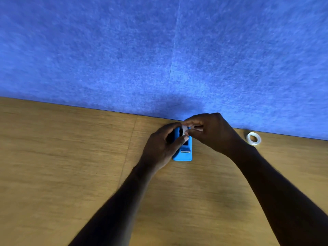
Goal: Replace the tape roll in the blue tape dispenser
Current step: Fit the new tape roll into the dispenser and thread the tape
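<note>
The blue tape dispenser (183, 153) sits on the wooden table (62, 166) close to the far blue felt wall (159, 50), its long axis running near to far with the metal cutter at the near end. The left hand (163, 148) clasps its left flank; the right hand (211, 130) pinches a pale tape roll (184, 130) directly over the well — the move is straight down. A second, glossy ring-shaped roll (253, 138) lies well apart, right.
</note>
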A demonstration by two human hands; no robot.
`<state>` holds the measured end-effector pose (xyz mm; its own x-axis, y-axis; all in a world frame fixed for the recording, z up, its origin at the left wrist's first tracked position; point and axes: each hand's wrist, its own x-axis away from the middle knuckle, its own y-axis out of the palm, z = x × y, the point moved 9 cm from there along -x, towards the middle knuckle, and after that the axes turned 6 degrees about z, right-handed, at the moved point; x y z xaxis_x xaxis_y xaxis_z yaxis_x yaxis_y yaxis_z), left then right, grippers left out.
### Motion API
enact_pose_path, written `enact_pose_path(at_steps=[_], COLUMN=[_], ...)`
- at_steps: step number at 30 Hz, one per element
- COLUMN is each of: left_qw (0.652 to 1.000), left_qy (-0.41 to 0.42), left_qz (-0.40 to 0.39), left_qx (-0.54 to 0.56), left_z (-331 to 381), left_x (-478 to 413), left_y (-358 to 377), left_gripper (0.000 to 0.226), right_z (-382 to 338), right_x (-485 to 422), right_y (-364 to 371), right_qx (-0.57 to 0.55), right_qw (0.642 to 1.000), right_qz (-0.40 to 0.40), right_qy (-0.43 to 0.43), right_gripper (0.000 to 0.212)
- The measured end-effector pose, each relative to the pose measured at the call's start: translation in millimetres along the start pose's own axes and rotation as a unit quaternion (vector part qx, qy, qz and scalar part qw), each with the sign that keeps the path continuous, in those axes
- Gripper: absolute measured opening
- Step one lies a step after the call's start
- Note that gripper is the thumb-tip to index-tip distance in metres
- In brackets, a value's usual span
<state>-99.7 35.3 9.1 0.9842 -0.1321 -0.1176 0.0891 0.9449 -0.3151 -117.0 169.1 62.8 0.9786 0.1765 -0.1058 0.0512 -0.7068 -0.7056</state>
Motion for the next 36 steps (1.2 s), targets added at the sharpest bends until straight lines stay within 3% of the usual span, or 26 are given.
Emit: enact_pose_path(at_steps=[9, 17, 27, 36], left_qw=[1.000, 1.000, 0.999, 1.000], left_qy=[-0.005, 0.005, 0.028, 0.020], left_qz=[-0.002, 0.002, 0.017, 0.003], left_qx=[0.006, -0.007, -0.013, -0.014], left_z=[-1.1, 1.8, 1.5, 1.2], left_x=[0.0, -1.2, -2.2, -1.3], left_y=[2.8, 2.5, 1.5, 3.1], left_gripper=[0.032, 0.027, 0.023, 0.026], right_z=[-14.8, -15.4, -12.4, -19.9], right_x=[14.5, 18.2, 21.2, 20.4], right_y=[-3.9, -1.2, -4.6, 3.0], right_qx=[0.069, 0.072, 0.024, 0.121], right_qw=[0.989, 0.985, 0.981, 0.970], right_qz=[0.026, 0.011, 0.102, 0.094], right_qy=[-0.130, -0.159, -0.162, -0.188], right_gripper=[0.021, 0.032, 0.014, 0.013])
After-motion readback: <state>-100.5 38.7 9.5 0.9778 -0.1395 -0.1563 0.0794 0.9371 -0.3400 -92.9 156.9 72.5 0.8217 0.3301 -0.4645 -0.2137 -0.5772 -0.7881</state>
